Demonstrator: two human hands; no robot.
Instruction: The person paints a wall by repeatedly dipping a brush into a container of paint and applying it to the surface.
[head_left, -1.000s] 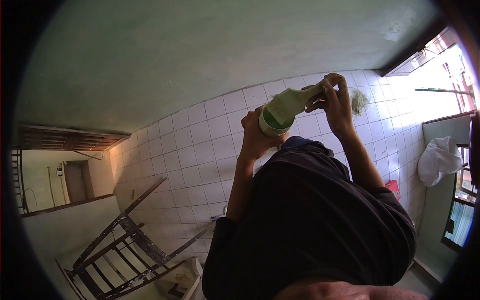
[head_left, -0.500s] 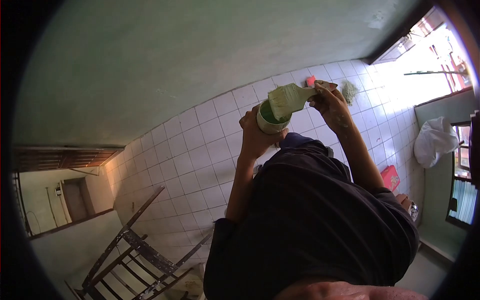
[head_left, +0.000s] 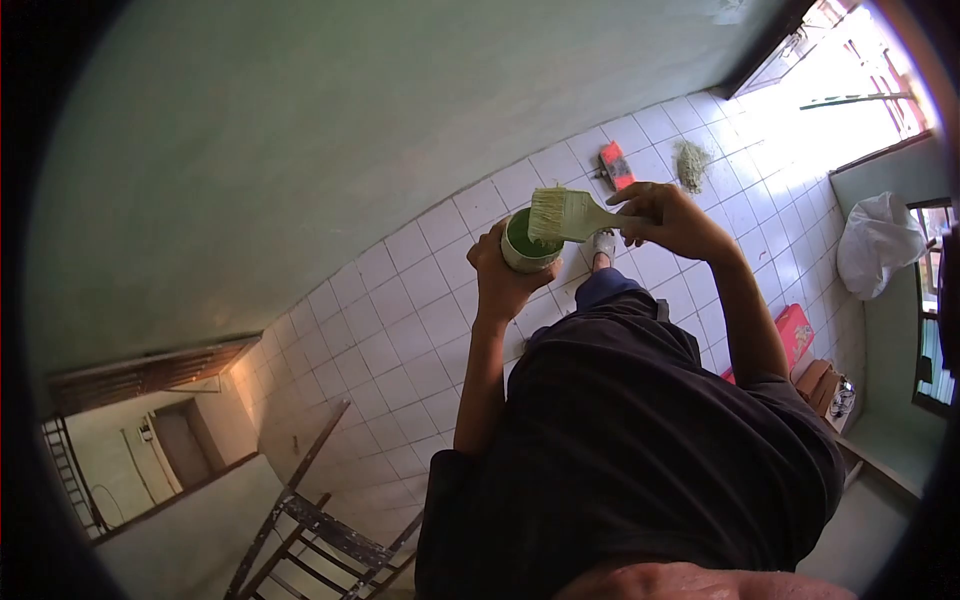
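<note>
My left hand (head_left: 503, 280) is wrapped round a small cup (head_left: 530, 262) with green paint inside. In my right hand (head_left: 668, 217) is the handle of a wide, flat brush (head_left: 577, 215), pinched between the fingers. The brush lies nearly level, its pale, paint-coated bristles pointing left over the cup's rim. Part of the cup's opening is hidden behind the bristles.
A green wall (head_left: 330, 130) rises beyond the tiled floor (head_left: 425, 300). On the floor are a red and grey object (head_left: 616, 166), a greenish pile (head_left: 691, 166) and a red item (head_left: 793, 335). A paint-spattered wooden chair (head_left: 335, 530) stands lower left; a white sack (head_left: 880, 245) is at right.
The brush has turned from slanting down into the cup to lying nearly level over its rim. The view has shifted, showing the red and grey object and a foot on the floor.
</note>
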